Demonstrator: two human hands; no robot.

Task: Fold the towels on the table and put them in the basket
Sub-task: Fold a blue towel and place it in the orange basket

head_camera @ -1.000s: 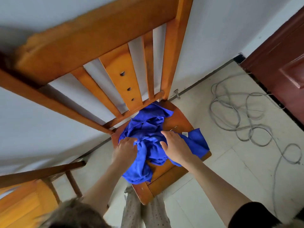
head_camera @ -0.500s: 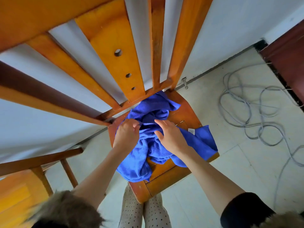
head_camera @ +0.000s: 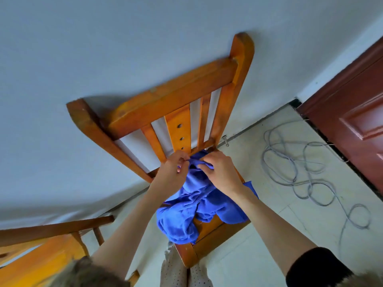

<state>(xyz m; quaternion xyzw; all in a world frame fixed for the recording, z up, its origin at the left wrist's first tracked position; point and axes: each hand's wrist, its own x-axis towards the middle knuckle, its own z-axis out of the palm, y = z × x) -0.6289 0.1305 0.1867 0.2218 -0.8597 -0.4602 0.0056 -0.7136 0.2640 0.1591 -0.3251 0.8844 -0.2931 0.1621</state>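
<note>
On the seat of the wooden chair point(head_camera: 211, 228) in front of you lies the blue towel point(head_camera: 192, 206), crumpled in a loose heap that covers most of the seat, with one bunched end spilling over the front left edge and a flat corner poking out at the right side. Your left hand point(head_camera: 172, 175) and your right hand point(head_camera: 221, 172) meet at the back of the seat, just below the slats of the chair back, close beside each other. The grip of your left hand is pinched together on a raised fold of the towel, fingertips point(head_camera: 182, 162) curled in against the cloth. The grip of your right hand is likewise closed on the same top edge, fingers point(head_camera: 204, 166) bent down into the fabric, and the towel rises a little between the two hands where you pull it up. Both forearms reach forward over the heap, the right one ending in a dark sleeve point(head_camera: 315, 266). The chair stands with its back against a pale wall point(head_camera: 124, 48). A second wooden chair point(head_camera: 45, 245) shows at the lower left, well apart from the towel. On the tiled floor point(head_camera: 279, 235) to the right a grey cable point(head_camera: 300, 170) lies in loose loops, and beyond it stands a dark red door point(head_camera: 356, 112). No basket is in view.
</note>
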